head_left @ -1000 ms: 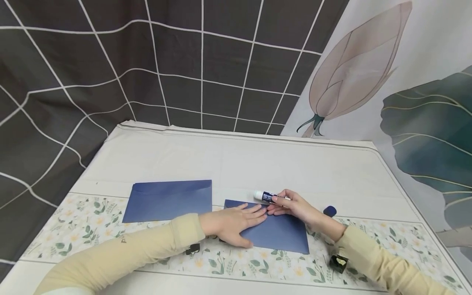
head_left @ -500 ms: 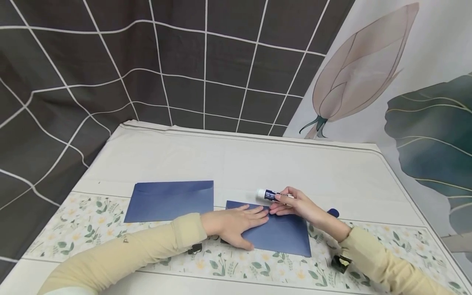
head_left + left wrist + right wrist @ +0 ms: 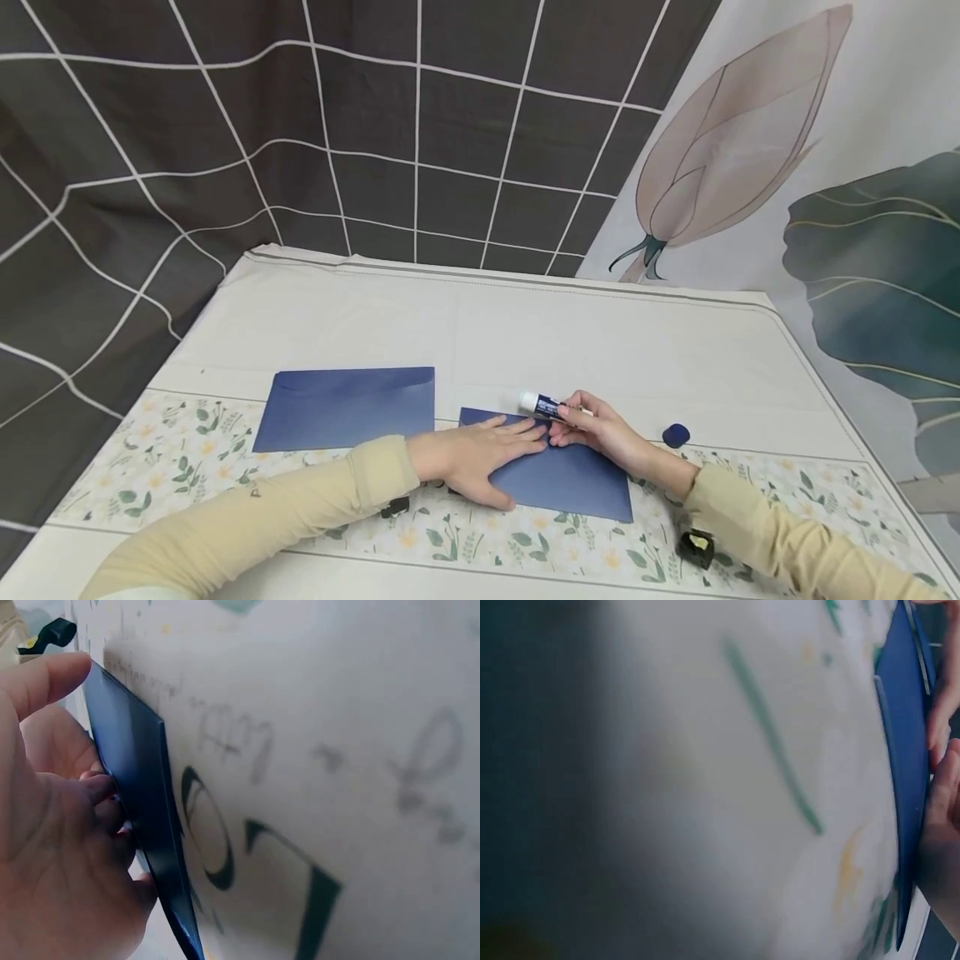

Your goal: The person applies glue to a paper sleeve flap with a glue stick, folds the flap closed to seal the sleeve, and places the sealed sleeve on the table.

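A dark blue envelope (image 3: 570, 483) lies slightly turned in front of me on the floral cloth. My left hand (image 3: 483, 458) rests flat across its left part, fingers spread and pointing right. My right hand (image 3: 600, 429) grips a glue stick (image 3: 547, 407) between thumb and fingers, its pale end aimed left over the envelope's far edge. The lower fingers of that hand touch the envelope close to my left fingertips. In the left wrist view, the envelope (image 3: 139, 765) shows edge-on beside the palm. The right wrist view shows the envelope (image 3: 907, 735) at its right side, under both hands.
A second blue envelope (image 3: 345, 408) lies to the left, near my left forearm. The dark blue glue cap (image 3: 676, 435) sits on the cloth just right of my right hand. A white tablecloth (image 3: 480, 325) with a floral band covers the table, and a dark checked curtain (image 3: 360, 108) hangs behind.
The right hand with the glue stick shifted a little right, then dipped slightly toward the envelope. The cap shows more fully now. My left hand stays in place on the envelope.
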`<action>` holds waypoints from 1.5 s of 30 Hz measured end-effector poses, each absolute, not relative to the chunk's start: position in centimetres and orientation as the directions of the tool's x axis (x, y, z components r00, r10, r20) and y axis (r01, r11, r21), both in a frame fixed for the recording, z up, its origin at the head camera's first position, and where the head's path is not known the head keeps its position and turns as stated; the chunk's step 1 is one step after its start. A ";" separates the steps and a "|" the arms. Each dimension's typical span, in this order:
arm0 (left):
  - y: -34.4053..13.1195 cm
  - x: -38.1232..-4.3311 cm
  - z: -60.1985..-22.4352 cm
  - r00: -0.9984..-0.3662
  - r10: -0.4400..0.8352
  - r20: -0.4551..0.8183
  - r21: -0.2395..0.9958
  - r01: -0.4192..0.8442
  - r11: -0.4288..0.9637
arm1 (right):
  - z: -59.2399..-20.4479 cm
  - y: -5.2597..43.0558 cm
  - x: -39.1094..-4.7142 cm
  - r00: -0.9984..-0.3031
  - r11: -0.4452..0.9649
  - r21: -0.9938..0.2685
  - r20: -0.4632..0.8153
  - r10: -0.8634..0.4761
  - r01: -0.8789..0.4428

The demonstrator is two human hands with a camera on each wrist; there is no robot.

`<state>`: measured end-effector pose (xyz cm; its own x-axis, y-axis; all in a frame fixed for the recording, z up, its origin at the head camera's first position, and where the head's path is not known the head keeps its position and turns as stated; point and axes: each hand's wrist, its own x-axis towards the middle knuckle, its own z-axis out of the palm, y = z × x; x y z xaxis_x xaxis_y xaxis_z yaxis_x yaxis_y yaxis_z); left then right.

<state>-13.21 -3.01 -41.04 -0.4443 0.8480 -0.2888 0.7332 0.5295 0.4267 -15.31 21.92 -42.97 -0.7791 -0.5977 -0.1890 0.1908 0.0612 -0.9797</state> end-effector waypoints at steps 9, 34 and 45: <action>-4.8 -13.2 -41.0 -0.467 0.816 -0.342 0.361 0.736 0.573 | -42.9 22.0 -15.2 -0.792 0.112 -0.979 -0.203 -0.576 0.169; -6.3 -12.1 -40.6 -0.553 0.762 -0.336 0.393 0.653 0.647 | -41.8 24.6 -14.5 -0.833 0.205 -0.961 -0.265 -0.486 0.185; -7.9 -11.1 -40.0 -0.601 0.726 -0.335 0.377 0.620 0.688 | -41.9 24.8 -14.0 -0.849 0.222 -0.964 -0.235 -0.473 0.143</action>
